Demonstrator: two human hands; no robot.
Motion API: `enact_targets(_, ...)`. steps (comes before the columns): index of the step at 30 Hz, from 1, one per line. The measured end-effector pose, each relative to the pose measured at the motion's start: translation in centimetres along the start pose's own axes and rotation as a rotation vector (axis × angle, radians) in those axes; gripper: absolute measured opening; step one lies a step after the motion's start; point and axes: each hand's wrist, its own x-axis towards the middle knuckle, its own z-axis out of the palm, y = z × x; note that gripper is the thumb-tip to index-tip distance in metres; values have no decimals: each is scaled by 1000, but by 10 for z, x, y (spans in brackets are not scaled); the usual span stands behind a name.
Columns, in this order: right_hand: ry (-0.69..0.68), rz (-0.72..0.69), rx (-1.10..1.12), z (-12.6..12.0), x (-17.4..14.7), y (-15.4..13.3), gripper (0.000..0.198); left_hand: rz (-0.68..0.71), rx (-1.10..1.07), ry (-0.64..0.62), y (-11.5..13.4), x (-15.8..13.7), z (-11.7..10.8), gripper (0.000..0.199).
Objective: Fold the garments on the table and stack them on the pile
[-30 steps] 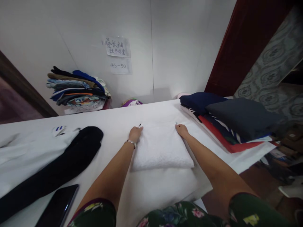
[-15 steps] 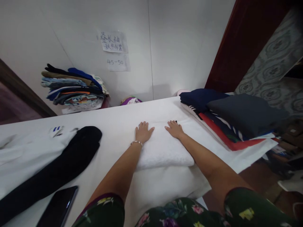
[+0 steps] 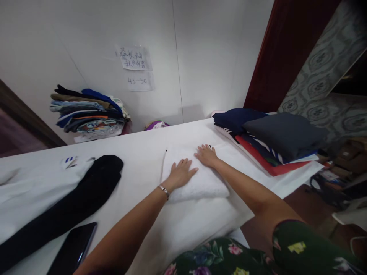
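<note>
A folded white garment lies on the white-covered table in front of me. My left hand rests flat on its middle left part, palm down with the fingers spread. Near the garment's far right corner, my right hand also lies flat on it with fingers apart. Small black bits show at the two far corners of the fold. What kind of garment it is cannot be made out in this folded state.
At the right stands a stack of folded clothes. A taller clothes pile is at the back left, against the wall. A white garment with a black sleeve and a phone lie on the left. Handwritten papers hang on the wall.
My left hand has slid from the garment's far left corner nearer to me and toward its middle. The right hand stays near the far right corner. The view has shifted slightly.
</note>
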Motion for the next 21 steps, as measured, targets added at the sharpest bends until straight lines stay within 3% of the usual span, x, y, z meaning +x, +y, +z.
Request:
enact_targets(4,-32,-193,52,18,-33,-8,60,16,2,21,-1,-7,22,71)
enact_targets(8,-52,-179,128,34,-43,-4,59,-4,5,46,-2,2,25,67)
enact_targets(12,13,-185,335,30,-40,10,57,-29,-85,55,-5,-4,16,59)
enact_targets(14,161,-100,494,26,-42,24,57,-67,-139,158,-14,-17,12,56)
enact_targets(17,303,204,786,23,-51,49,64,-198,-210,394,-36,-41,12,57)
enact_targets(19,270,372,1047,22,-59,60,70,-335,-341,448,-49,-56,15,59)
enact_targets(21,197,445,1286,21,-66,63,77,-477,-546,419,-55,-65,17,59)
